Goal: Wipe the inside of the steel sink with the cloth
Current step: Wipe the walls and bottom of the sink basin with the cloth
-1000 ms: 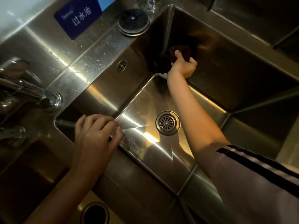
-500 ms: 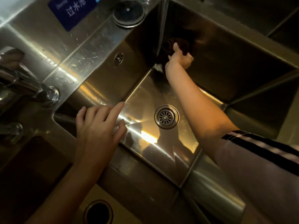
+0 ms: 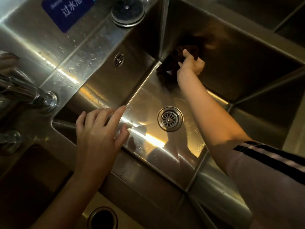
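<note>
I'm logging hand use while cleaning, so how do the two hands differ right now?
The right hand grips the dark cloth deep in the sink's far corner; the left hand holds nothing, near the front rim. Right fingers are curled; left fingers are spread and fairly straight. Both are bare.

Right hand (image 3: 191, 66) pressing dark cloth (image 3: 171, 64) into sink (image 3: 102, 90) corner, left hand (image 3: 99, 134) open

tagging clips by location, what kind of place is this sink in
Probably a commercial or canteen kitchen wash station, not a home. The deep steel sink sits in an all-steel counter, a blue sign with Chinese characters labels the basin, and another basin adjoins on the right. The right hand holds a dark cloth.
</note>
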{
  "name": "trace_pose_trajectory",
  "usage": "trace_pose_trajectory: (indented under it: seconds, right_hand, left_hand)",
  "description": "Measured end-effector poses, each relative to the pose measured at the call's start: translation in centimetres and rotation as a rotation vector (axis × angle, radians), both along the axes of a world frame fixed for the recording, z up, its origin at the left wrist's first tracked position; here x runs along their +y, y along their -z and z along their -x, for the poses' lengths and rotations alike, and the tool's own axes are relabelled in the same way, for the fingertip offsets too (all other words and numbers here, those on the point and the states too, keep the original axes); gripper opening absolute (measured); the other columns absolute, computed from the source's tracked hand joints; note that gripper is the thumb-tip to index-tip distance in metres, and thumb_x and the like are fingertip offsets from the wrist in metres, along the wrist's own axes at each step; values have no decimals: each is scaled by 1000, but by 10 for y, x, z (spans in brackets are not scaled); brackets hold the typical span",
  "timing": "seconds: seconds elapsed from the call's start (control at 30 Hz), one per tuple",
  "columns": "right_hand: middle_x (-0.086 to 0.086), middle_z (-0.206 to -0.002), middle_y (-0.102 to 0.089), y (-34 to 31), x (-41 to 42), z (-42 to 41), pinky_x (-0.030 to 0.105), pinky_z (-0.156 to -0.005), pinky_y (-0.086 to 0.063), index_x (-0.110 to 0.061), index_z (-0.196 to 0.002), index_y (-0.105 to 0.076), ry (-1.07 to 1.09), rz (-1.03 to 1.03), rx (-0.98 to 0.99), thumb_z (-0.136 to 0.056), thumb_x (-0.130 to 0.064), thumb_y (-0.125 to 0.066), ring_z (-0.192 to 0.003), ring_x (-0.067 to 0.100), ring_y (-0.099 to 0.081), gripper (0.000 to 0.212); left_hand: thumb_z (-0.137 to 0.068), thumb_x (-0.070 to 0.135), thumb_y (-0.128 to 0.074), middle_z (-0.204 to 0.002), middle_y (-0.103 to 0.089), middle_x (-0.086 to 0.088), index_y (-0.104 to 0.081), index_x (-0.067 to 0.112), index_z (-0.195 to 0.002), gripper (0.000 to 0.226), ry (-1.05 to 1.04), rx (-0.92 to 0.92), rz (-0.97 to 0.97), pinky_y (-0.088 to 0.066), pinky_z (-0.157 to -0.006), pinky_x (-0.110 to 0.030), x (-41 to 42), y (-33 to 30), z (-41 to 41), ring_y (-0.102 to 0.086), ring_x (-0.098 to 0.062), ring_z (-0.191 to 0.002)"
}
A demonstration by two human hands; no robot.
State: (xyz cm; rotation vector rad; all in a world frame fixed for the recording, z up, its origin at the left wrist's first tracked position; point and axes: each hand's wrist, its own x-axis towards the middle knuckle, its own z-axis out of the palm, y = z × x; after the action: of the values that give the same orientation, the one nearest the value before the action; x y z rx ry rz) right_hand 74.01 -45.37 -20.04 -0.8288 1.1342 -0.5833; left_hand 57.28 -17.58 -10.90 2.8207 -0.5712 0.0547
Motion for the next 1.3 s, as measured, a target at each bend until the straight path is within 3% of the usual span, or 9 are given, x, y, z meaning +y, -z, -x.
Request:
trace_pose_trajectory:
  seconds: [0.17,0.3,0.4,0.57,0.67,0.9,1.1,1.2,1.3]
  right_hand:
    - [17,-114,-61,-70,-5,8,29,-62,-57,-8,-108,-51,50,28,-219,-75,1,-75,-107,32,-60,42]
    - [17,-114,-61,-89,-12,14,30,-64,-57,-5,-112,-51,59,17,-298,-77,0,-73,-113,33,-58,41]
    - [14,-113,-60,-78,-11,16,34,-71,-58,-10,-104,-51,64,23,-246,-77,0,-74,-111,32,-59,37]
    - [12,-112,-58,-19,-11,19,30,-62,-57,-13,-97,-52,97,87,-58,-74,-3,-77,-86,20,-60,35]
    - [16,-117,-57,23,-16,23,46,-80,-58,-8,-100,-56,104,62,87,-72,-3,-79,-95,29,-63,37]
    - [17,-115,-62,63,-25,33,47,-87,-56,-6,-109,-55,23,43,234,-74,-3,-77,-100,31,-64,41]
    - [8,-91,-63,8,-38,42,34,-66,-58,-12,-97,-52,110,30,111,-77,5,-70,-75,19,-62,32]
    - [14,-114,-59,-28,-42,47,37,-75,-59,-14,-98,-50,121,61,59,-76,0,-74,-89,24,-63,35]
    - [11,-110,-59,-66,-40,50,40,-82,-59,-15,-99,-48,135,61,-39,-76,-3,-75,-94,24,-62,38]
  left_hand:
    - [-90,32,-46,-113,-63,-9,-59,16,-125,41,-1,7,14,-35,-102,-56,-1,-2,0,-54,-29,-108]
    - [-89,33,-47,-111,-64,-8,-61,15,-122,40,6,-6,19,-36,-100,-56,-2,-1,0,-56,-29,-106]
    - [-89,32,-48,-111,-64,-7,-61,16,-122,39,12,-13,10,-36,-100,-56,-1,0,1,-55,-28,-106]
    - [-88,31,-52,-111,-65,-4,-61,19,-120,35,-22,-14,-30,-34,-101,-54,0,0,0,-54,-27,-108]
    - [-89,32,-53,-111,-66,-3,-63,19,-118,34,-21,-12,-39,-34,-101,-53,0,0,-1,-54,-27,-108]
    - [-89,38,-50,-110,-67,-2,-67,19,-111,34,-47,-40,-37,-35,-97,-50,0,1,-2,-55,-29,-105]
    - [-90,38,-47,-110,-66,-4,-66,17,-112,36,-17,-46,-29,-35,-94,-48,1,2,-1,-54,-28,-105]
    - [-88,37,-48,-107,-67,-6,-69,15,-108,36,-26,-57,-25,-37,-92,-48,0,1,-2,-56,-30,-102]
    - [-88,38,-46,-106,-68,-6,-70,15,-106,38,-33,-45,-27,-39,-91,-48,-1,-1,-1,-57,-29,-101]
